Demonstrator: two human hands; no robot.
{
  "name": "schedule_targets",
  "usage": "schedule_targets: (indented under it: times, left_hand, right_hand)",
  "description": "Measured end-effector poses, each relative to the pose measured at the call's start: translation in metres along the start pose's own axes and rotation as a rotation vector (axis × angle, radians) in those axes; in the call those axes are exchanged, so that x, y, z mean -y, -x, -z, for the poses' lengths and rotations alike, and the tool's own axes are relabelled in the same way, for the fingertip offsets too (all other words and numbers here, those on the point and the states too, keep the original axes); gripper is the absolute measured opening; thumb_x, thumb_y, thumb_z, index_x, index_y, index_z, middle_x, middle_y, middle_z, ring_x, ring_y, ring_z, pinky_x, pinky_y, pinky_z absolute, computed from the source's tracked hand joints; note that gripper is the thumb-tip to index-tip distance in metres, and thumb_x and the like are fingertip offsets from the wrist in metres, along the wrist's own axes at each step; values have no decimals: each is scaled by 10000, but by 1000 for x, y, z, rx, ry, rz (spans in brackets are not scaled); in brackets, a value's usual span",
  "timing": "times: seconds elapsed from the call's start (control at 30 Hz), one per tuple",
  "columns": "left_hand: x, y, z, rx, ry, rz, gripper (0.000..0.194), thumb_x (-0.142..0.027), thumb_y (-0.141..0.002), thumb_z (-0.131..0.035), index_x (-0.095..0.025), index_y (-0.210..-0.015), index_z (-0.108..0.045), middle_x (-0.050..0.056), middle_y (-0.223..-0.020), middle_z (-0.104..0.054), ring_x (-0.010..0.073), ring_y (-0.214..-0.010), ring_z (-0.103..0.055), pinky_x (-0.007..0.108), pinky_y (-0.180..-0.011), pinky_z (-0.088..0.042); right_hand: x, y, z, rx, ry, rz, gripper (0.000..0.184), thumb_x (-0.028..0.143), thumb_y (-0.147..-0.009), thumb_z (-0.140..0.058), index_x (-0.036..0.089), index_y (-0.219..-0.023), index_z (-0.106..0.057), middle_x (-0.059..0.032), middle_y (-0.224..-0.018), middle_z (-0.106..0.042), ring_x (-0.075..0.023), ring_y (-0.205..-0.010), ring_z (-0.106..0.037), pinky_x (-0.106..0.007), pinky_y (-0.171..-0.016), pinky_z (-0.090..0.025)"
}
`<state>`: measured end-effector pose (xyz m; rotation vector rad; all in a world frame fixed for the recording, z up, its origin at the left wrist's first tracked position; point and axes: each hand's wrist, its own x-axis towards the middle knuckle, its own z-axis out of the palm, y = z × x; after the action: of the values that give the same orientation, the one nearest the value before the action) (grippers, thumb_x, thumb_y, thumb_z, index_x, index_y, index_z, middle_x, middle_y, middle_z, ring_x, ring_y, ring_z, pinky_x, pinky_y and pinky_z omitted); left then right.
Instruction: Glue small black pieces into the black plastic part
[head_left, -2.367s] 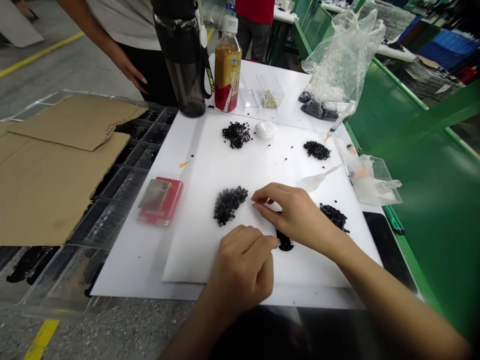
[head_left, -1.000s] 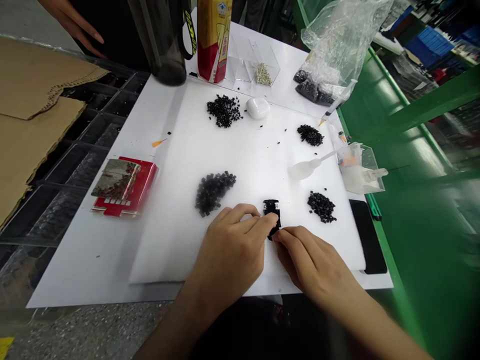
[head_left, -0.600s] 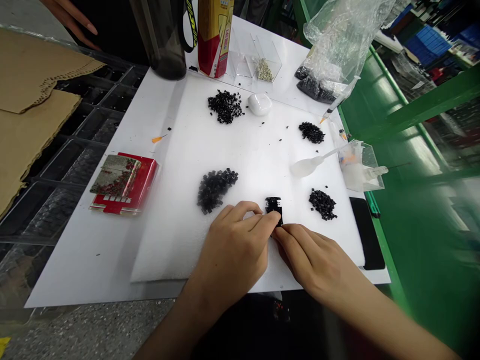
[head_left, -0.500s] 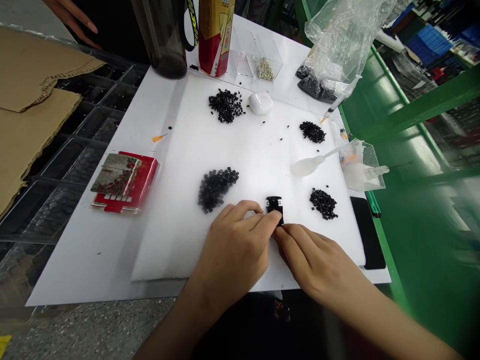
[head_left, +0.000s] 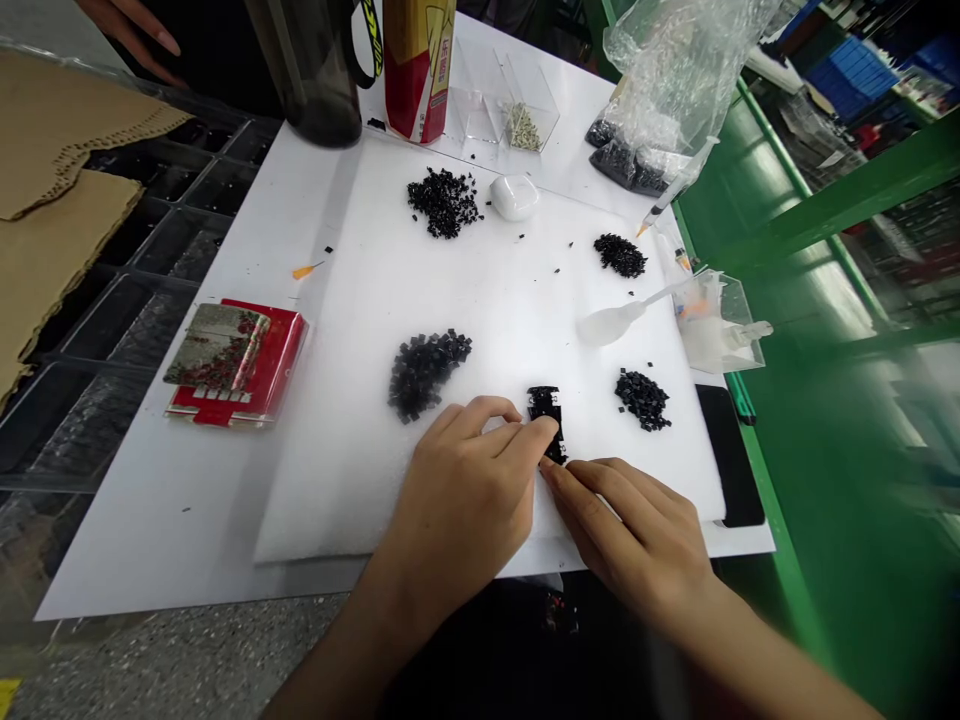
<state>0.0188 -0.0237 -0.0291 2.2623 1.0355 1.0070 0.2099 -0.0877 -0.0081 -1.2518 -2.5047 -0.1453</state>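
Observation:
A small black notched part (head_left: 544, 400) stands out against the white foam sheet (head_left: 345, 490), close to its front edge. My left hand (head_left: 469, 490) is closed, thumb and forefinger pinching the part from the left and covering some of its middle. At the part's lower end, the closed fingertips of my right hand (head_left: 637, 525) press against it; what lies under them is hidden. Small black square pieces (head_left: 427, 375) form a pile left of the part, and another pile of black pieces (head_left: 643, 400) lies to its right.
Two more black piles (head_left: 445, 203) (head_left: 619, 256) lie farther back, near a white lump (head_left: 514, 197). A plastic dropper (head_left: 611, 325), a syringe (head_left: 671, 195), a clear container (head_left: 720, 335) and a red case (head_left: 255, 365) surround the work area. A dark bottle (head_left: 319, 90) stands behind.
The view has shifted slightly. My right fingertips have drawn a little down from the black part, so more of its lower end shows. My left hand keeps its pinch.

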Motion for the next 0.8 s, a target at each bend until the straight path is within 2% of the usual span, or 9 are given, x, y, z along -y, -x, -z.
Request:
schedule_targets:
  times: [0.13, 0.27, 0.33, 0.43, 0.57, 0.73, 0.8]
  left_hand:
    - [0, -1, -1, -10, -1, 5, 392, 27, -903, -445, -134, -1165, -689, 14, -877, -750, 206, -1024, -650, 377, -814, -556]
    - [0, -1, -1, -2, -11, -8, 402, 40, -911, -435, -129, -1173, -689, 17, -867, -750, 205, -1015, -647, 375, -806, -559]
    - [-1, -2, 0, 1, -15, -11, 378, 24, -942, -431, -125, -1173, -691, 21, -860, -748, 203, -1013, -647, 373, -810, -564]
    - [-1, -2, 1, -4, -27, -11, 343, -10, -976, -434, -128, -1161, -698, 26, -862, -748, 209, -1014, -651, 384, -820, -571]
    - [-1, -2, 0, -7, -34, -11, 330, -15, -968, -456, -130, -1154, -702, 26, -876, -752, 221, -1029, -654, 399, -819, -576]
    - [-1, 0, 1, 3, -27, -11, 332, -10, -963, -466, -133, -1163, -700, 14, -854, -750, 219, -1034, -654, 402, -824, -573]
    - [-1, 0, 1, 4, -31, -15, 341, -12, -967, -458, -136, -1175, -697, 12, -855, -751, 217, -1041, -652, 396, -811, -571]
  right_hand:
    - [4, 6, -4, -54, -43, -42, 474, 10, -939, -619, 68, -1405, -555, -150, -1049, -689, -239, -893, -654, -381, -700, -582]
    - [11, 11, -8, -227, -65, -230, 556, -54, -861, -699, 136, -1377, -616, -102, -1021, -699, -199, -859, -671, -348, -713, -599]
    - [13, 13, -10, -249, -84, -325, 569, -55, -858, -705, 181, -1371, -634, -90, -1008, -690, -191, -840, -668, -344, -701, -594]
    - [12, 15, -14, -245, -131, -382, 592, -24, -888, -683, 246, -1410, -617, -80, -1016, -680, -198, -847, -672, -350, -701, -597]
    - [10, 18, -15, -222, -149, -372, 608, -13, -914, -652, 275, -1445, -590, -74, -1024, -673, -201, -863, -669, -356, -723, -599]
    - [7, 22, -10, -118, -94, -243, 672, -28, -911, -648, 199, -1525, -498, -109, -1107, -684, -230, -941, -665, -381, -777, -600]
    - [6, 22, -8, -88, -67, -224, 691, -20, -923, -634, 203, -1552, -457, -109, -1122, -692, -232, -942, -670, -384, -781, -603]
